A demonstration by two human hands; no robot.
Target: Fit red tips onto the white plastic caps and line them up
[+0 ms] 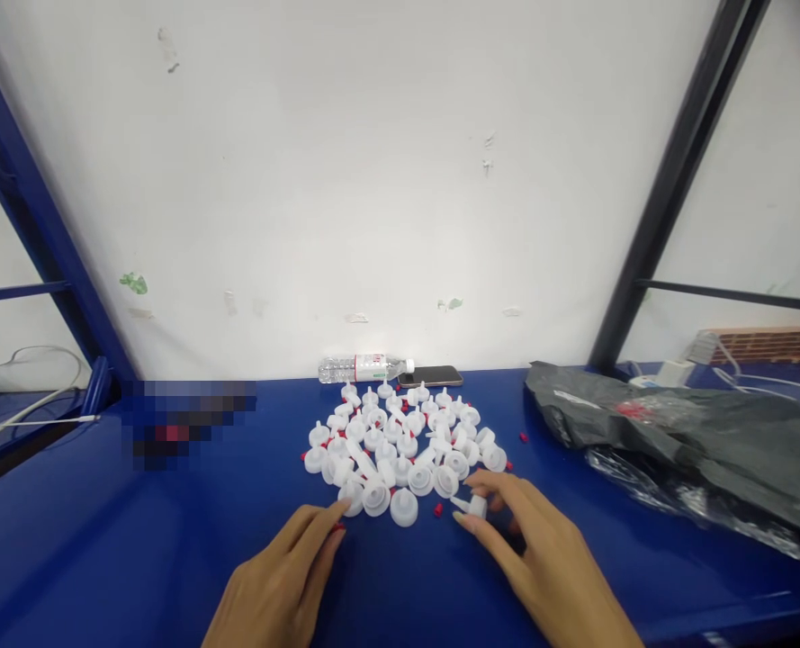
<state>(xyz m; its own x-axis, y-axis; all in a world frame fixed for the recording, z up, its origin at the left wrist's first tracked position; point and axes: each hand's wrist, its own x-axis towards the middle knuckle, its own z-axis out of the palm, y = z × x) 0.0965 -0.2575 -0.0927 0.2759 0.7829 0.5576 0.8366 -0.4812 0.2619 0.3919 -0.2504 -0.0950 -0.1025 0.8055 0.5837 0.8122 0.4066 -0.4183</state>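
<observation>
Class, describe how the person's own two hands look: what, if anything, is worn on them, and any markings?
The bare, slim-fingered left hand and the bare, slim-fingered right hand are both ungloved. No ring, watch, bracelet or sleeve shows on either, and no tattoo or written mark can be made out.

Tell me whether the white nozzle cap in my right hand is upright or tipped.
Tipped: the white nozzle cap in your right hand has its narrow spout pointing sideways, not up.
</observation>
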